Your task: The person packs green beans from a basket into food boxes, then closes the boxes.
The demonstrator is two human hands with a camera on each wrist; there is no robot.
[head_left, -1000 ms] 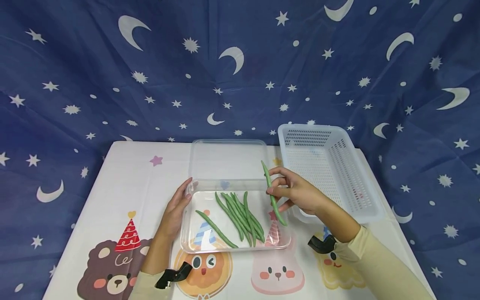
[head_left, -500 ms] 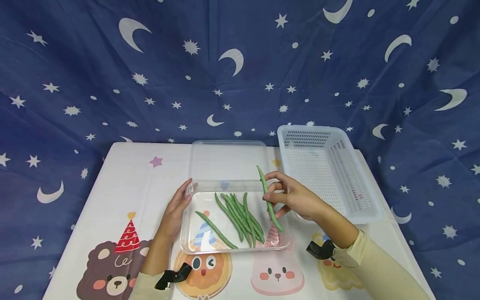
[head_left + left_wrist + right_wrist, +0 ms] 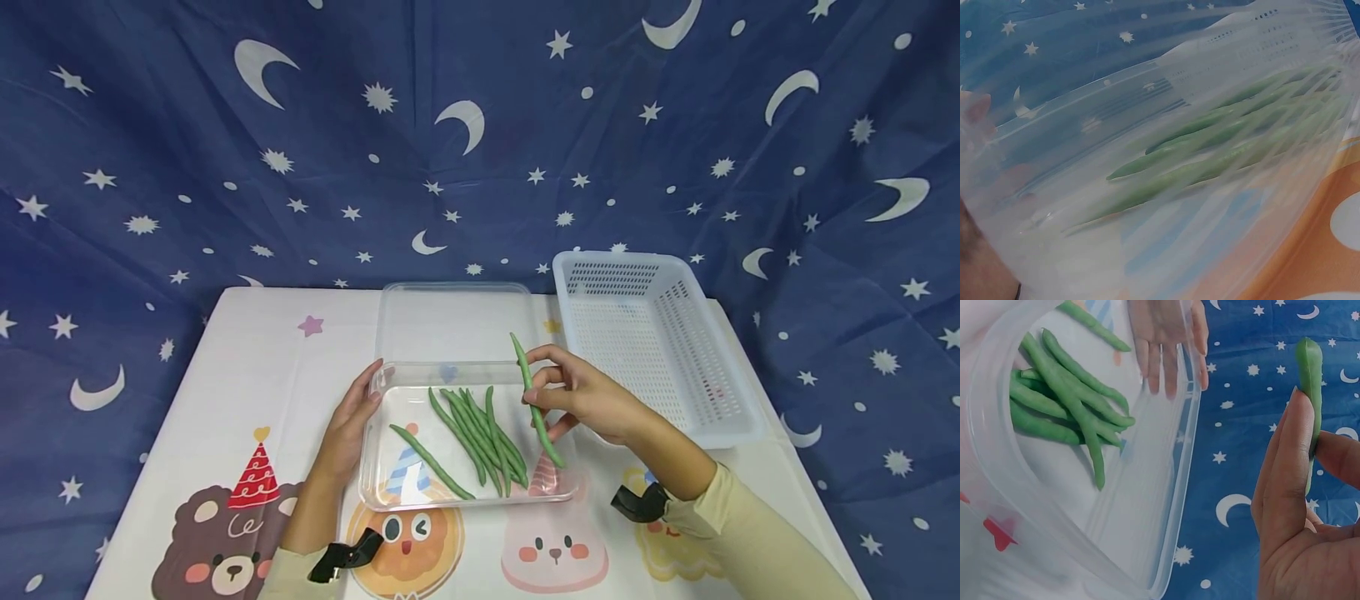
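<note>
In the head view my right hand (image 3: 592,398) pinches a long green bean (image 3: 537,402) between thumb and fingers, over the right end of a clear plastic box (image 3: 465,505). The bean stands tilted, its upper tip leaning left. Inside the box lies a bunch of several green beans (image 3: 483,442), with a single bean (image 3: 431,461) apart on the left. My left hand (image 3: 349,429) rests against the box's left side, thumb at the rim. Through the clear wall in the right wrist view, the left hand's fingers (image 3: 1169,372) lie straight along it.
A clear lid (image 3: 457,321) lies flat behind the box. At the back right stands a pale blue perforated basket (image 3: 727,400) with no beans visible inside. Cartoon prints cover the white tablecloth (image 3: 285,392), and a dark blue star-patterned curtain (image 3: 337,125) hangs behind the table.
My right hand has moved slightly left and toward the body with its bean, farther over the box. The left hand, the box and the other beans have stayed put.
</note>
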